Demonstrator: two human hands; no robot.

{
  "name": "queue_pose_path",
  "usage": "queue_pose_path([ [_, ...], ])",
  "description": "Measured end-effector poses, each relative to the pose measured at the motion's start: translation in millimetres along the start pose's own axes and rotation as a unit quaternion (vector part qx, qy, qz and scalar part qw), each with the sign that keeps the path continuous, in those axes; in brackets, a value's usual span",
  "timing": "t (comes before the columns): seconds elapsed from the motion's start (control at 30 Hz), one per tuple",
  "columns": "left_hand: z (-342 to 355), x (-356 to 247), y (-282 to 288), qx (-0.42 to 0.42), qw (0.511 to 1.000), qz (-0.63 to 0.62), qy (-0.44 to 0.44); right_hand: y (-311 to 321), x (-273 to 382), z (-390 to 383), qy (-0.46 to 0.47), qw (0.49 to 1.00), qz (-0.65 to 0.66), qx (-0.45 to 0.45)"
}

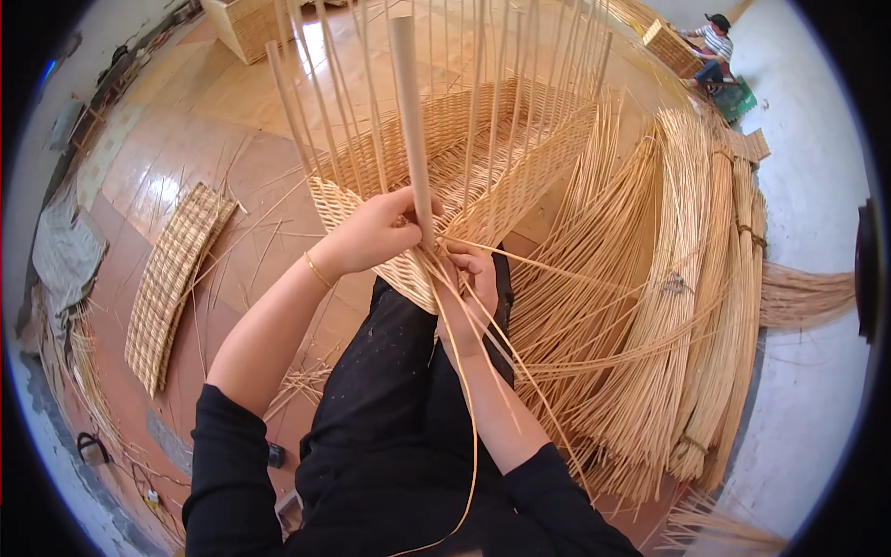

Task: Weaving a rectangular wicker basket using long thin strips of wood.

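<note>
A half-woven wicker basket (357,153) stands in front of me, its near corner by my knees. Thin upright stakes (471,102) rise from its sides. My left hand (376,232) is closed round the lower part of a thick pale corner post (408,111), at the top of the weave. Just right of the post's base, my right hand (475,278) is curled with fingers pinched on wicker strands. Several long loose strands (473,418) trail from this corner over my lap and off to the right. The exact grip of the right fingertips is partly hidden.
Large bundles of wicker rods (668,353) lie at the right. A curved woven panel (176,288) rests on the floor at left, near scattered offcuts. Farther off are a finished-looking woven box (246,28) and a seated person (713,46) beside another basket (672,48).
</note>
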State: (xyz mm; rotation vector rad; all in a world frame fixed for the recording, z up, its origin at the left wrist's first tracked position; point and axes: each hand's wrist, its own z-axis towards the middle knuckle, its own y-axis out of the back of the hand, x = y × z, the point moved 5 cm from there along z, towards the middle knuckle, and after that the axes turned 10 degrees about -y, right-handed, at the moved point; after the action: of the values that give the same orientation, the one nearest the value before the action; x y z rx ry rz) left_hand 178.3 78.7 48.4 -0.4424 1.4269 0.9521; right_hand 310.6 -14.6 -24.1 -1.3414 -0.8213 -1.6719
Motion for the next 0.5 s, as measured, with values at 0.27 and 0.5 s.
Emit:
queue_pose_path([
  [0.27, 1, 15, -9, 0.012, 0.996, -0.088, -0.011, 6, -17, 49, -0.256, 0.954, 0.122, 0.096],
  [0.5, 4, 7, -9, 0.026, 1.000, -0.015, -0.005, 29, -19, 119, -0.237, 0.954, 0.125, 0.134],
])
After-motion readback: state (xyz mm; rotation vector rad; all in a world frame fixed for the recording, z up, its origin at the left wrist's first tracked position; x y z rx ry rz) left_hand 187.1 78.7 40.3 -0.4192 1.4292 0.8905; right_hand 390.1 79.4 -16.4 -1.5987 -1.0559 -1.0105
